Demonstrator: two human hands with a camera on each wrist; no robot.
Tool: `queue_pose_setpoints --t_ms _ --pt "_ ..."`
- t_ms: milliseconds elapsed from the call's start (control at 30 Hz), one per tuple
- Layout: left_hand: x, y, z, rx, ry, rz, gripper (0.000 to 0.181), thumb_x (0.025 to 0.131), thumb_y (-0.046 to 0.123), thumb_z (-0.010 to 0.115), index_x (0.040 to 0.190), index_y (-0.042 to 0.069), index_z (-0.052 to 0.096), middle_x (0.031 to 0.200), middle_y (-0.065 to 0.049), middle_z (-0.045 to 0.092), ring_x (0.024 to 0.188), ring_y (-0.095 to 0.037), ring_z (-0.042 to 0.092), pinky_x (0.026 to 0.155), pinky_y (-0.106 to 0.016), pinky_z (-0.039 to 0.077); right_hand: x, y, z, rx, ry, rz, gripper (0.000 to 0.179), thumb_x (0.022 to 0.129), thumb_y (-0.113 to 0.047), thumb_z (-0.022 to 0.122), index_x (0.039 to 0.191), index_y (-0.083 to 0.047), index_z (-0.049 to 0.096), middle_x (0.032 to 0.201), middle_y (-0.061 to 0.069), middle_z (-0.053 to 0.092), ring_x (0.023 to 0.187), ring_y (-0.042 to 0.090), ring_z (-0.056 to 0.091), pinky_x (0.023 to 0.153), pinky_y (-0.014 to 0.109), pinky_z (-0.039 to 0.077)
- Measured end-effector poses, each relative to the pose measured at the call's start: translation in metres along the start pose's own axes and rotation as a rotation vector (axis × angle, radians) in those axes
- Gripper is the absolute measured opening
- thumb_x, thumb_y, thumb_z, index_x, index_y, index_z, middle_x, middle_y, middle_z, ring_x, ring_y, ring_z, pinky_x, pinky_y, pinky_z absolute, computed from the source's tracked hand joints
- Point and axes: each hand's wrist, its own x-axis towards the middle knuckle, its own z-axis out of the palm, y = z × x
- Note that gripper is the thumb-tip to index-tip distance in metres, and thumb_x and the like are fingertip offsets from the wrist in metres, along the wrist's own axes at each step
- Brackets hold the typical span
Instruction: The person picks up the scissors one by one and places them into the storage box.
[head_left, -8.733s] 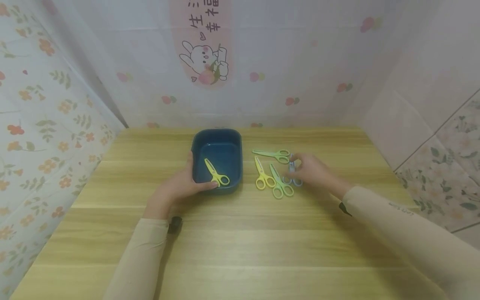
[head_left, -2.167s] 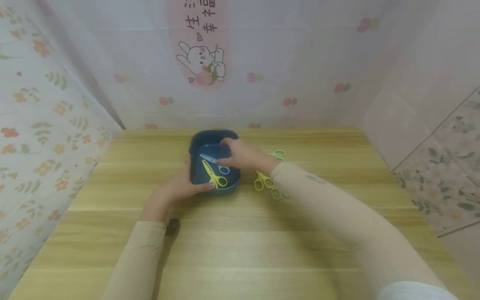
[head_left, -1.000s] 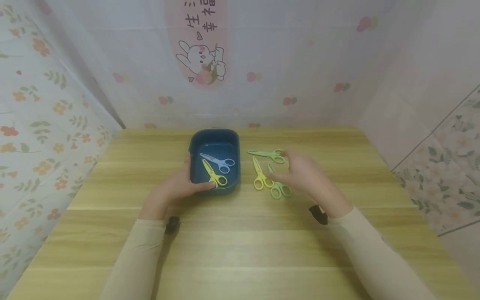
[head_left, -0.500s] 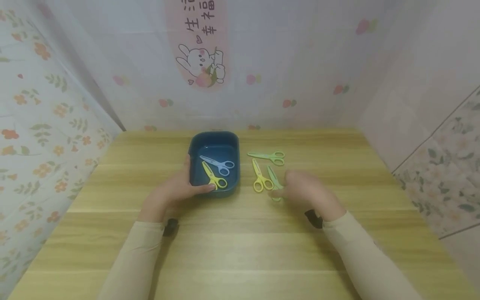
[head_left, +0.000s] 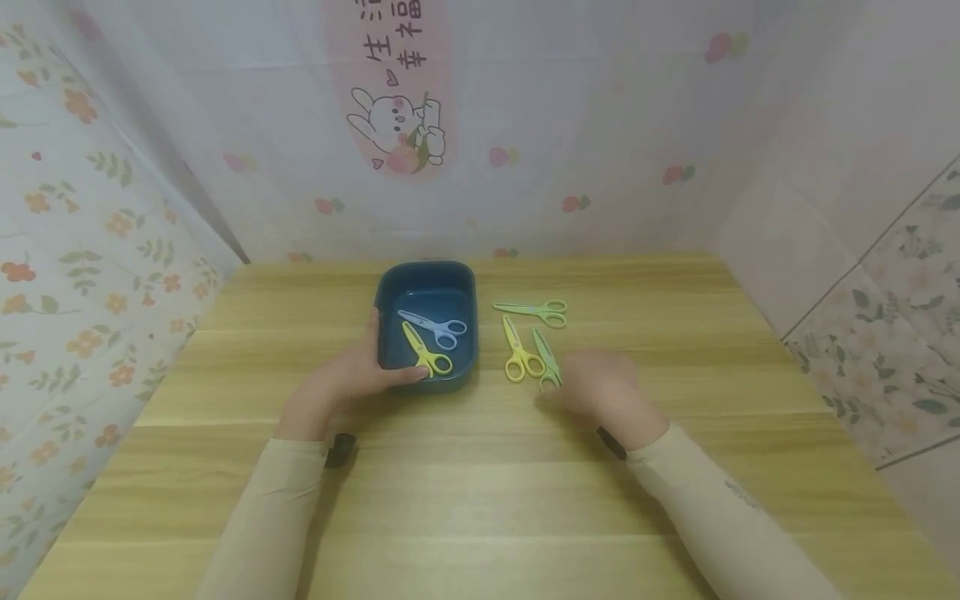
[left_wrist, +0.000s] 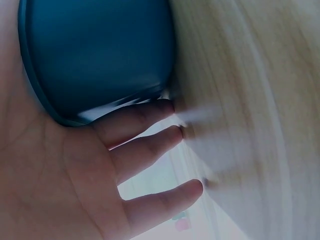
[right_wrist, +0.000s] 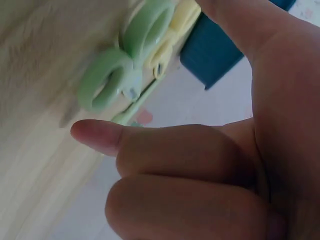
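- Nearest, two sleeves point(head_left: 258, 500) reach forward over the wood-grain surface point(head_left: 480, 500).
- The right hand point(head_left: 603, 387), blurred from the head, is right of the loose scissors. In its wrist view two fingers are folded and another points out, its grip spread with thumb apart, pinching nothing; whether it touches a handle I cannot tell.
- Beside it lie the nearer green scissors point(head_left: 547, 358), tips toward the surface's far edge, loops partly hidden by the hand. A hasty pinch could catch one loop's edge and let them slip or swing.
- The left hand point(head_left: 345, 379) holds the near-left corner of the blue box point(head_left: 456, 382), thumb over the rim, other fingers spread outside. If that grip slackened, a knock could slide the box.
- Just left of the nearer green scissors, the loose yellow scissors point(head_left: 516, 346) are close enough to be dragged along if the handles snag.
- Inside the box, the boxed yellow scissors point(head_left: 422, 350) lie beside the thumb, with the blue scissors point(head_left: 431, 325) beyond; dropping another pair there could stack them unevenly.
- Toward the far edge, the farther green scissors point(head_left: 532, 311) lie crosswise, tips toward the box; a sweeping sleeve could shift them.
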Motion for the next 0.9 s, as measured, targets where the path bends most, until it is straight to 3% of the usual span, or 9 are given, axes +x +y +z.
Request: queue_pose_setpoints --t_ms 467,700,900 --pt "-0.001 0.0 0.0 0.055 0.01 -0.009 0.151 0.079 0.083 0.073 0.165 0.011 -0.029 0.174 -0.033 0.016 0.155 -0.05 0.038 0.124 -0.062 0.037 0.003 -0.007 0.005 -0.057 0.038 -0.025 0.05 0.095 -0.056 0.068 0.066 -0.017 0.057 0.07 0.004 0.06 0.064 0.021 0.056 0.052 0.04 0.045" --pt "0.004 -0.001 0.001 0.058 0.038 0.005 0.154 0.076 0.087 0.072 0.166 0.013 -0.027 0.176 -0.03 0.015 0.157 -0.048 0.036 0.125 -0.062 0.036 0.009 0.009 0.006 0.105 0.083 -0.035 0.034 0.085 -0.038 0.07 0.068 -0.02 0.046 0.067 0.001 0.051 0.06 0.019 0.048 0.053 0.035 0.038" --pt "0.002 -0.001 0.003 0.082 0.056 0.009 0.151 0.078 0.085 0.072 0.167 0.01 -0.025 0.175 -0.033 0.015 0.157 -0.05 0.035 0.125 -0.062 0.036 0.013 0.024 -0.006 0.211 0.111 0.008 0.041 0.091 -0.045 0.072 0.067 -0.017 0.053 0.067 0.002 0.053 0.057 0.019 0.049 0.05 0.033 0.039"
